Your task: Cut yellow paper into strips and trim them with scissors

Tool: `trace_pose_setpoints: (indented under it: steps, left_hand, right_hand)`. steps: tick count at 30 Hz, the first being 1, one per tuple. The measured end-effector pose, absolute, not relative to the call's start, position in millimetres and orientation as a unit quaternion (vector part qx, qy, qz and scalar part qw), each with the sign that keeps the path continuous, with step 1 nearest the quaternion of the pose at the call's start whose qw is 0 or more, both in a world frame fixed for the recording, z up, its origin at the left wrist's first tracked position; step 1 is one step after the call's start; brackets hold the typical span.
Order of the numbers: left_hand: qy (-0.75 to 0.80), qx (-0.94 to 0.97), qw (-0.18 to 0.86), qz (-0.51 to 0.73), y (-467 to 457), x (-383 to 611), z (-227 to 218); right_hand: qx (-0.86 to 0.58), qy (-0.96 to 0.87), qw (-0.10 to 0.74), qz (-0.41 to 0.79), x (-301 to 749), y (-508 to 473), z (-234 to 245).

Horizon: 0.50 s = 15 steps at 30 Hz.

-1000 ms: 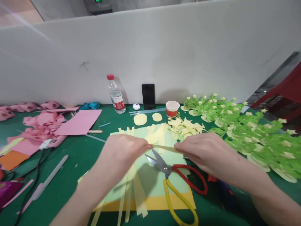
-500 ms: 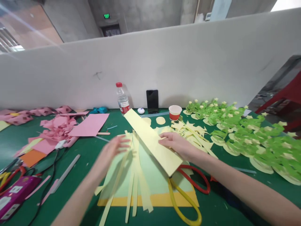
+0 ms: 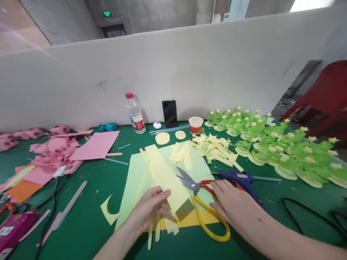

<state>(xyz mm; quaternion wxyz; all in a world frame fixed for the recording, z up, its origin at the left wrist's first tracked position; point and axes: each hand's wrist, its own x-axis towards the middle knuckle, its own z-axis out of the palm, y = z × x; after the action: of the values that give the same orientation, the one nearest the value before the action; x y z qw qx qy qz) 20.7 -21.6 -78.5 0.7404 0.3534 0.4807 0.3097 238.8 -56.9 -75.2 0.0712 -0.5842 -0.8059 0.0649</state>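
My left hand (image 3: pixel 146 210) pinches the lower left edge of a wide pale yellow paper strip (image 3: pixel 167 177), thumb on top. Under it, several narrow yellow strips (image 3: pixel 150 236) lie across light green sheets (image 3: pixel 130 178) that have an orange-yellow sheet (image 3: pixel 206 217) beneath. Just right of the wide strip lie scissors (image 3: pixel 193 185) with one red and one yellow handle, blades apart and pointing up and left. The fingers of my right hand (image 3: pixel 230 202) are closed over the red handle and hide part of it.
A blue glue gun (image 3: pixel 240 178) lies beyond my right hand. Yellow scraps (image 3: pixel 217 148), a paper cup (image 3: pixel 195 125), a phone (image 3: pixel 170 113) and a bottle (image 3: pixel 136 117) stand behind. Green paper plants (image 3: pixel 287 148) fill the right; pink paper (image 3: pixel 96 145) and a purple box (image 3: pixel 17 229) are left.
The wide strip has passed from my right hand to my left and come lower. My right hand has moved down onto the red scissor handle. The view has shifted, showing the glue gun.
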Motion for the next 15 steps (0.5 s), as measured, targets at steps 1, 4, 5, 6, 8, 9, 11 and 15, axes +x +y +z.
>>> trace_pose_setpoints:
  steps: [1,4,5,6,8,9,11,15]
  left_hand:
    - [0.480,0.352,0.742,0.310,-21,20,-79]
    - [0.484,0.350,0.736,0.318,-20,19,-81]
    - [0.488,0.350,0.732,0.323,-20,19,-82]
    - [0.491,0.350,0.727,0.328,-19,19,-84]
    - [0.497,0.352,0.716,0.340,-19,19,-86]
    - [0.499,0.354,0.711,0.346,-20,18,-87]
    - [0.501,0.356,0.703,0.357,-20,18,-88]
    - [0.501,0.350,0.700,0.370,-22,17,-89]
  right_hand:
    - [-0.589,-0.803,0.071,0.050,242,-62,-86]
    - [-0.587,-0.806,0.073,0.034,243,-70,-113]
    - [-0.586,-0.806,0.075,0.033,242,-71,-118]
    - [-0.586,-0.806,0.078,0.035,240,-71,-121]
    - [-0.590,-0.802,0.079,0.046,238,-71,-123]
    - [-0.592,-0.800,0.078,0.055,237,-71,-123]
    - [-0.596,-0.796,0.072,0.080,236,-70,-119]
    - [-0.605,-0.782,0.053,0.141,240,-71,-106]
